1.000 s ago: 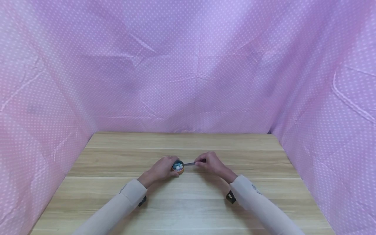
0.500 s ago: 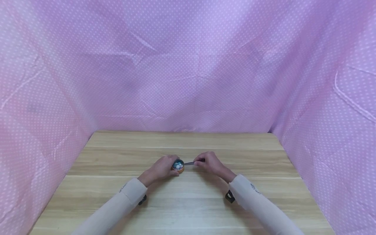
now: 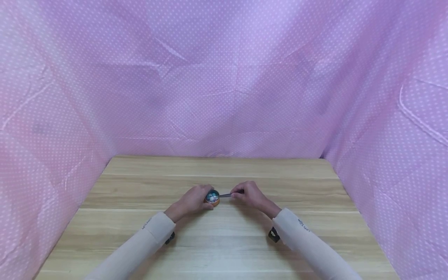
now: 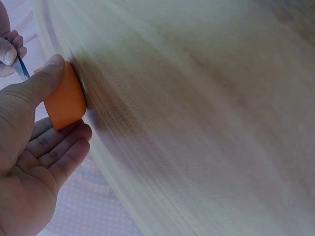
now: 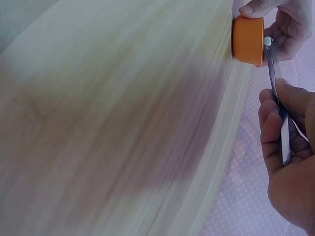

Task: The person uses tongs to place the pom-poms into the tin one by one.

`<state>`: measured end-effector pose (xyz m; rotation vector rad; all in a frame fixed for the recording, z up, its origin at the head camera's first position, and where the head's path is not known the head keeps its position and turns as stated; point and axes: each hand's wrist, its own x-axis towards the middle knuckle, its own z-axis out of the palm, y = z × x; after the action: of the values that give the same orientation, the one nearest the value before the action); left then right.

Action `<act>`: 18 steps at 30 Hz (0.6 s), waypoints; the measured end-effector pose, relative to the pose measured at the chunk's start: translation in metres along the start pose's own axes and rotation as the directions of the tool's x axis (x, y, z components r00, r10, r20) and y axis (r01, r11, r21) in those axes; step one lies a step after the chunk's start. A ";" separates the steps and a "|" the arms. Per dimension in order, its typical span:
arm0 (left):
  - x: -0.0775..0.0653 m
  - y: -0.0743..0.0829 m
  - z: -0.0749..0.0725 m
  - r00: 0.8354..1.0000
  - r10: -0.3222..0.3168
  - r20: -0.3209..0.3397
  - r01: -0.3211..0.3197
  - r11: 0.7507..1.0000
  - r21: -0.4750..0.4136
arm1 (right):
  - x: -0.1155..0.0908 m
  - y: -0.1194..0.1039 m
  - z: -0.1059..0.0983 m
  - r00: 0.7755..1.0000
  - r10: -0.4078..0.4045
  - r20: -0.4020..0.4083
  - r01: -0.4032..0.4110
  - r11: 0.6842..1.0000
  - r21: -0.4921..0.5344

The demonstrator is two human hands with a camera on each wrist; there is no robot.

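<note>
A small round orange bowl (image 4: 66, 98) stands on the wooden table, dark inside, with several blue and white pebble-like pieces (image 3: 212, 199) in it. My left hand (image 3: 193, 200) grips the bowl from the left, thumb on the near side and fingers round the far side. From the right, my right hand (image 5: 290, 128) pinches metal tweezers (image 5: 273, 73) between thumb and fingers. The tweezer tips are at the bowl's opening, right at a small white piece (image 5: 267, 41) that shows above the rim in the right wrist view.
The pale wooden table (image 3: 224, 249) spreads around both hands. Pink dotted cloth (image 3: 224, 97) hangs along its back and sides. Dark bands (image 3: 274, 234) show under both light sleeves (image 3: 304, 237).
The tweezer tips have shifted slightly left, further over the bowl's opening. My left hand and the bowl have hardly moved.
</note>
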<state>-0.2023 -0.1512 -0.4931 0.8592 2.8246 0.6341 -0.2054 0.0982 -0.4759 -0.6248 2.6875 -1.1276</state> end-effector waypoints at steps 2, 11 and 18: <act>0.000 0.000 0.000 1.000 0.003 0.000 -0.003 1.000 0.005 | 0.000 0.000 0.000 1.000 -0.005 -0.002 0.005 1.000 -0.003; -0.001 0.002 -0.001 1.000 -0.011 0.002 0.011 1.000 0.003 | -0.001 0.002 -0.002 1.000 0.002 -0.010 -0.002 1.000 -0.026; 0.000 0.002 0.000 1.000 0.003 -0.014 -0.002 1.000 0.022 | 0.000 0.006 -0.001 0.999 -0.006 -0.040 0.005 1.000 -0.029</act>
<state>-0.2014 -0.1500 -0.4928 0.8655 2.8485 0.6136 -0.2071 0.1023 -0.4794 -0.6207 2.7423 -1.1168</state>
